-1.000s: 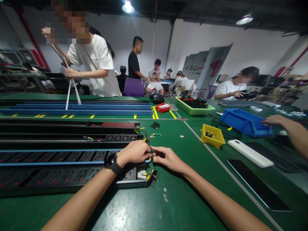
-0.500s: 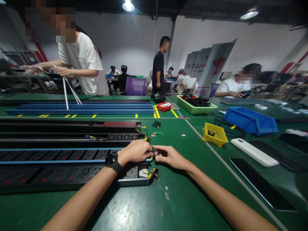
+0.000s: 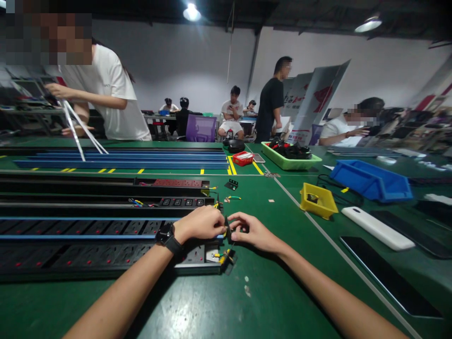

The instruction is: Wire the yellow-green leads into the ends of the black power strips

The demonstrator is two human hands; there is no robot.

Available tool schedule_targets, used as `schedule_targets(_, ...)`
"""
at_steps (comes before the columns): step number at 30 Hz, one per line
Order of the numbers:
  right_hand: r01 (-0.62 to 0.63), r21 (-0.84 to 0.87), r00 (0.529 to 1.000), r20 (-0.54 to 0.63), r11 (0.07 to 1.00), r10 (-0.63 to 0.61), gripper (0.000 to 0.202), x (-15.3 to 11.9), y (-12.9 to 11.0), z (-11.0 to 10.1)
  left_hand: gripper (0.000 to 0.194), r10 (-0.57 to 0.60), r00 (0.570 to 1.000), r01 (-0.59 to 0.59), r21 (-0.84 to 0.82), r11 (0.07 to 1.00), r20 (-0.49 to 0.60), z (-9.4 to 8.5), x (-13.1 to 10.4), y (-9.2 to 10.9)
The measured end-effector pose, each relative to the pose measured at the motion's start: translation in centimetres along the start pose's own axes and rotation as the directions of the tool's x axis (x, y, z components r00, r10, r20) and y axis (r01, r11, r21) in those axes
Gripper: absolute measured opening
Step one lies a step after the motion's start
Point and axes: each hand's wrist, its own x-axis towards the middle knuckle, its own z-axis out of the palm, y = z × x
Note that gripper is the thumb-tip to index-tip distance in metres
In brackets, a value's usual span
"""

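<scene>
My left hand (image 3: pixel 204 222), closed, rests over the right end of a blue-edged power strip (image 3: pixel 116 228). Its fingertips are pinched at a bit of yellow wire (image 3: pixel 225 232) and what they grip is mostly hidden. Facing it, my right hand (image 3: pixel 254 234) has thumb and forefinger curved onto a small black end plate (image 3: pixel 228 230), which stands tilted between both hands. Nearer to me lies a black power strip (image 3: pixel 141 256) with its end uncapped and a yellow-green wire (image 3: pixel 221 254) sticking out.
Behind lie more strips, one with a dark red socket block (image 3: pixel 181 183). A black bracket (image 3: pixel 231 184) is near. To the right are a yellow bin (image 3: pixel 318 207), blue bin (image 3: pixel 370 183), green basket (image 3: pixel 289 162) and phone (image 3: pixel 388 278). Across the table a co-worker (image 3: pixel 106 89) holds white strips.
The black end plate has tilted and shows more of its face; my right fingers have shifted slightly on it. The co-worker's white strips moved left. A person in black walked right.
</scene>
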Motion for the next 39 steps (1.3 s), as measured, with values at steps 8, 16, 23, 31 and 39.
schedule_targets(8, -0.021, -0.039, 1.0, -0.01, 0.999, 0.021, 0.046, -0.1, -0.2, -0.4, 0.015, -0.011, 1.0, 0.009, -0.111, 0.994, -0.015, -0.3, -0.1, 0.1)
schedule_targets(16, 0.042, -0.233, 0.998, -0.034, 0.972, -0.051, 0.025, -0.1, -0.6, 0.0, 0.014, -0.088, 0.996, 0.086, -0.105, 0.991, -0.017, -0.5, -0.1, 0.5)
schedule_targets(23, 0.076, -0.285, 0.997, -0.011, 0.956, -0.082, 0.025, -0.2, -0.6, -0.1, 0.008, -0.113, 0.994, 0.113, -0.068, 0.991, 0.006, -0.8, -0.3, 0.9)
schedule_targets(31, -0.015, -0.025, 0.985, -0.172, 1.0, 0.01, 0.047, 0.5, 0.0, -1.2, 0.01, -0.119, 0.992, 0.118, -0.003, 0.993, -0.036, 0.0, -0.3, 1.0)
schedule_targets(39, -0.032, 0.016, 0.984, -0.174, 0.999, 0.034, 0.049, 0.4, 0.0, -1.3, 0.01, -0.112, 0.993, 0.114, 0.038, 0.993, -0.045, 0.2, -0.3, 1.0)
